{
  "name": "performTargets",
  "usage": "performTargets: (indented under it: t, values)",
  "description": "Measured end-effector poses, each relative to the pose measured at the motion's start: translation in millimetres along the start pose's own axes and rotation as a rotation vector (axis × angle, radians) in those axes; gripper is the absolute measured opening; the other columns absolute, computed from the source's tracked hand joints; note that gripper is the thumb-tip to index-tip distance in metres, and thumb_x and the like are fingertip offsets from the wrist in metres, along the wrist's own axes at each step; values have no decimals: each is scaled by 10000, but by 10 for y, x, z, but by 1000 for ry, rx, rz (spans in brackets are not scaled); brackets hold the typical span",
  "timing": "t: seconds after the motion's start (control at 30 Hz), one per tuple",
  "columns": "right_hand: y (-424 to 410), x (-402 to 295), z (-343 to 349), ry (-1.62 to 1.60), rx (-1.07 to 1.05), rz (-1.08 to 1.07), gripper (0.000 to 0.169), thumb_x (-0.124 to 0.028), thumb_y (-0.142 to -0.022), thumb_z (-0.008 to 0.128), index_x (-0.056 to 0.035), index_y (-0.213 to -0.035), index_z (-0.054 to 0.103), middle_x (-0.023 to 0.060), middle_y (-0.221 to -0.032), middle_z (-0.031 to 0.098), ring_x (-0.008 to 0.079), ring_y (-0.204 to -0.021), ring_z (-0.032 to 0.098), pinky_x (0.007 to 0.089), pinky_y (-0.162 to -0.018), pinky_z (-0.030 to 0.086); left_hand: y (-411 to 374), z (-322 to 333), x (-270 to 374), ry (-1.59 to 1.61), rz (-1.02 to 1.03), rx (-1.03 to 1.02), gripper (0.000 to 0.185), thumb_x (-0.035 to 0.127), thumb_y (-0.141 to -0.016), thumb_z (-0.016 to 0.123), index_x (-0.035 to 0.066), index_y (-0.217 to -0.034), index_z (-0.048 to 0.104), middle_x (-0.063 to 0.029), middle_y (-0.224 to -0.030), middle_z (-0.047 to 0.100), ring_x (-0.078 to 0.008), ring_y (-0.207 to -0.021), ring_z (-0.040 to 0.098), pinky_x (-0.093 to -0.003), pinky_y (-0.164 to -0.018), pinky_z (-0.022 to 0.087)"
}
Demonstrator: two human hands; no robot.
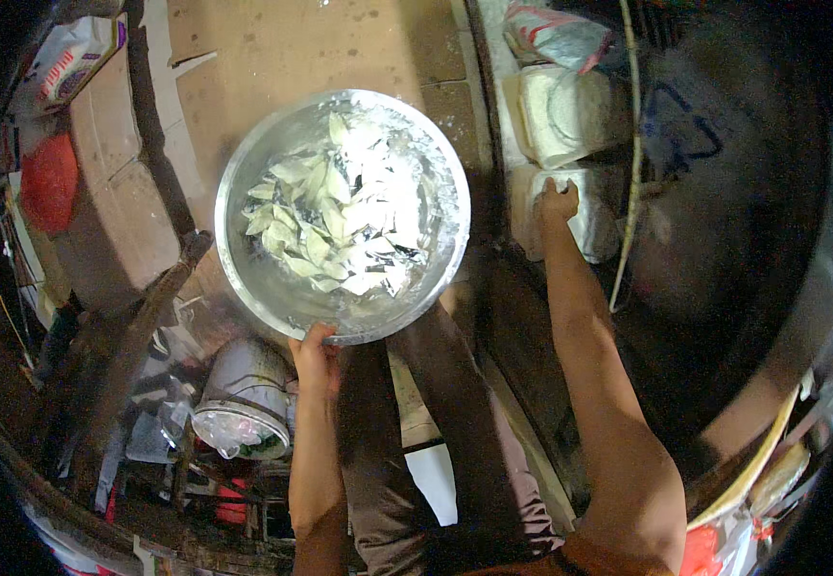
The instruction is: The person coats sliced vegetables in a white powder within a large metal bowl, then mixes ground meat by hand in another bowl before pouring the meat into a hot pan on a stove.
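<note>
My left hand point(315, 360) grips the near rim of a wide round metal basin point(223, 216), thumb on top of the rim. Inside the basin lie many pale, powder-dusted leaves point(306, 237), with darker patches among them; strong light washes out the right half. White powder also streaks the inner wall. Off to the right, my right hand point(559, 200) is over a whitish container point(593, 227), its fingers bent at the container's upper side. Whether they hold anything cannot be made out.
A second container point(564, 115) with pale contents and a plastic bag point(560, 36) sit beyond my right hand. Flattened cardboard point(287, 50) lies under and past the basin. At left stand a bucket point(244, 389) holding clear plastic, a wooden post point(164, 288) and a red item point(49, 180).
</note>
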State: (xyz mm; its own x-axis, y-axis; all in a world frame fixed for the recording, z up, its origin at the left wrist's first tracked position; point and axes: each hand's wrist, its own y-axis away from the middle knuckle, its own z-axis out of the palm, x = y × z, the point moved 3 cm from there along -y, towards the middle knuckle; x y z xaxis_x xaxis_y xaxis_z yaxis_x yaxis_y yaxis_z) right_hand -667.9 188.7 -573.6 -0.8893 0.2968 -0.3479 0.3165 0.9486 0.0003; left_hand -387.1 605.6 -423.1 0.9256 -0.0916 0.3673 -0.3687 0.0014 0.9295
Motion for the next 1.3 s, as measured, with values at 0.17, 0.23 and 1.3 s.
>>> performTargets:
  t: [0.17,0.23,1.3]
  values:
    - [-11,277,123,17,-12,107,429,-172,-686,751,-14,-1069,640,207,-1039,626,321,-831,636,416,-736,514,224,112,112,50,-27,-31,452,22,-689,621,64,-1102,440,-62,-904,550,-167,-708,564,-265,-507,454]
    - [191,247,-39,-427,64,525,393,-143,-694,739,-41,-1055,620,173,-992,621,296,-819,612,396,-697,521,178,-10,52,48,-15,-41,449,19,-688,622,65,-1098,444,-56,-899,551,-170,-718,566,-266,-515,454]
    - [2549,-4482,-4387,-148,-827,-879,1101,-644,-631,676,-198,-1448,87,277,-1450,65,530,-1283,176,571,-1036,232,4260,544,1847,79,541,-452,499,-85,-705,452,5,-1195,473,-144,-1024,593,-214,-784,632,-323,-522,530]
